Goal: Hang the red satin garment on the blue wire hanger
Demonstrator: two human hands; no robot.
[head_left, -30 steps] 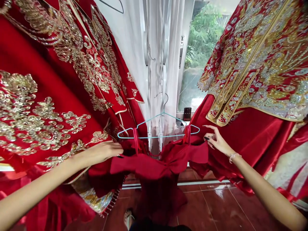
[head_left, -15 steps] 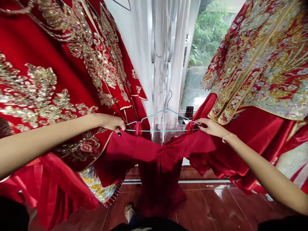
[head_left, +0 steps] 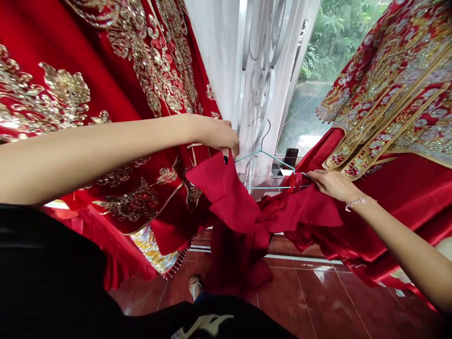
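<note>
A plain dark red dress (head_left: 243, 221) hangs by thin straps from a light blue wire hanger (head_left: 268, 157) in front of me. My left hand (head_left: 221, 134) is closed on the dress's left shoulder and lifts it up beside the hanger's left arm. My right hand (head_left: 330, 182) grips the hanger's right end, where the right strap (head_left: 295, 180) is still looped on. The dress body sags between my hands down toward the floor.
Heavy red robes with gold embroidery hang close on the left (head_left: 106, 94) and right (head_left: 395, 103). White curtains (head_left: 254, 70) and a window (head_left: 318, 70) lie ahead, with a phone (head_left: 291, 157) on the sill. Glossy red-brown tiles (head_left: 318, 301) cover the floor.
My left hand has risen and moved right, pulling the dress's left shoulder up off the hanger's end. The right hand stays at the right end. The view has shifted left.
</note>
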